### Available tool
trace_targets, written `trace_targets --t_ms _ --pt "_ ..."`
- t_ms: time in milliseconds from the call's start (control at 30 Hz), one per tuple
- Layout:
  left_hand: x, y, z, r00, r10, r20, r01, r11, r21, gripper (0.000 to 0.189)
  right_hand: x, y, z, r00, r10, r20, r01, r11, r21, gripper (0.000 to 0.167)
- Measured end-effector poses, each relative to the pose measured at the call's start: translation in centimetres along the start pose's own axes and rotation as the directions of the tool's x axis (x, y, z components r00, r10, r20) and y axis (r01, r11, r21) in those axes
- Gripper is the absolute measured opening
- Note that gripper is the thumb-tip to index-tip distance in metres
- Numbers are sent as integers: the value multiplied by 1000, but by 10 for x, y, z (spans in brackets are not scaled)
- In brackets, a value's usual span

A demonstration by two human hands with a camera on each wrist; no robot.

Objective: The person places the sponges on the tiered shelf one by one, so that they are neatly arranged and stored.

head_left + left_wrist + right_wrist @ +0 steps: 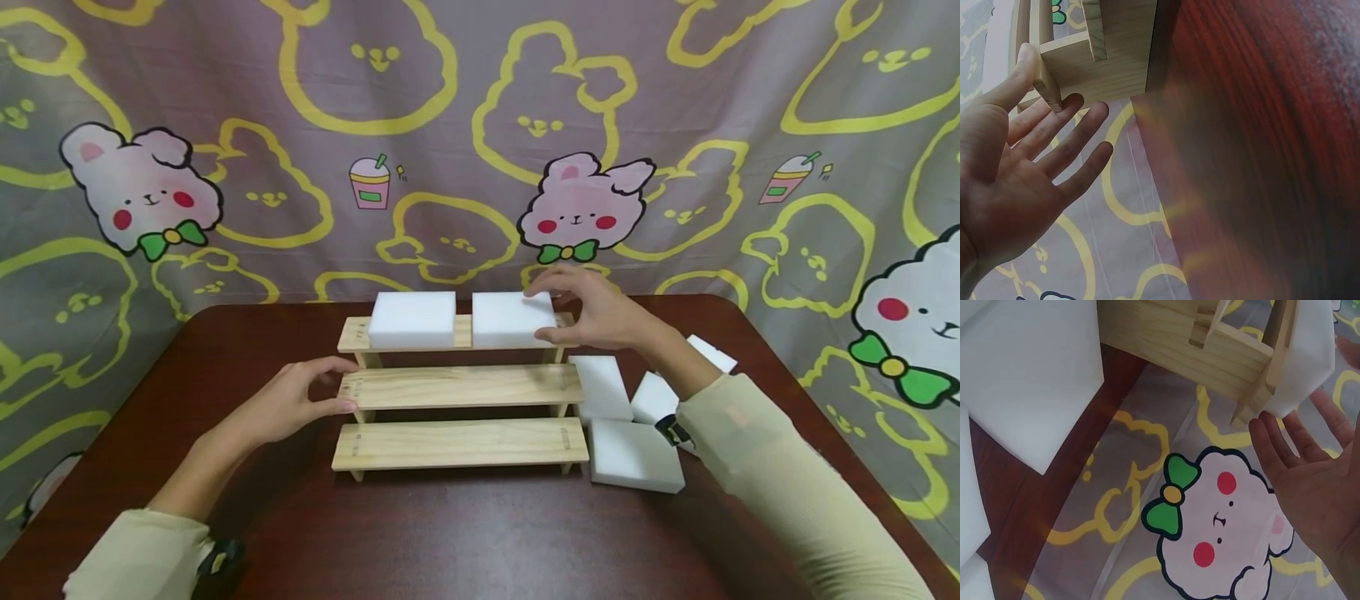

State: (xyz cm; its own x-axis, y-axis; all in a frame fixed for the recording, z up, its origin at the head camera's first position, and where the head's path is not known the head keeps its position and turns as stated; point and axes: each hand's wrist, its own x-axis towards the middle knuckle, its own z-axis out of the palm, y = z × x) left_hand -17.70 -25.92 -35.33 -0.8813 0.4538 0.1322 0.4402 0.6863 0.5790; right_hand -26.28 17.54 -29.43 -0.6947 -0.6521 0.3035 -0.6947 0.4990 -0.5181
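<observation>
A three-tier wooden stepped rack (457,387) stands on the table. My left hand (288,402) grips the left end of its middle board, and the left wrist view shows the thumb on one side of the board edge with the other fingers spread past it. On the top tier lie two white foam blocks side by side, the left block (412,318) and the right block (504,317). Around the right end of that right block curl the thumb and fingers of my right hand (588,312). In the right wrist view, fingertips meet the white block (1307,359) near the rack's board end.
Several more white foam blocks lie right of the rack, including a front block (637,457) and one against the rack (600,387). The dark red-brown table (465,542) ends at a patterned curtain (450,158) behind the rack.
</observation>
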Motion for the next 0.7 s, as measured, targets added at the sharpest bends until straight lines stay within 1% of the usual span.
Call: trace_targets --t_ms 133,333,500,700 --pt "0 0 0 1000 1 -3 -1 1000 5 45 -3 0 -6 999 32 -15 -31 999 13 51" --pt "0 1 0 1000 2 -3 -2 1000 -3 44 -14 5 -16 996 64 -57 -64 998 14 47" --pt "0 1 -1 1000 -3 4 3 1000 -17 43 -27 11 -23 992 88 -93 -86 996 26 44" --pt "1 1 -1 1000 10 3 -10 1000 -24 42 -45 18 -30 986 138 -90 -136 990 34 44"
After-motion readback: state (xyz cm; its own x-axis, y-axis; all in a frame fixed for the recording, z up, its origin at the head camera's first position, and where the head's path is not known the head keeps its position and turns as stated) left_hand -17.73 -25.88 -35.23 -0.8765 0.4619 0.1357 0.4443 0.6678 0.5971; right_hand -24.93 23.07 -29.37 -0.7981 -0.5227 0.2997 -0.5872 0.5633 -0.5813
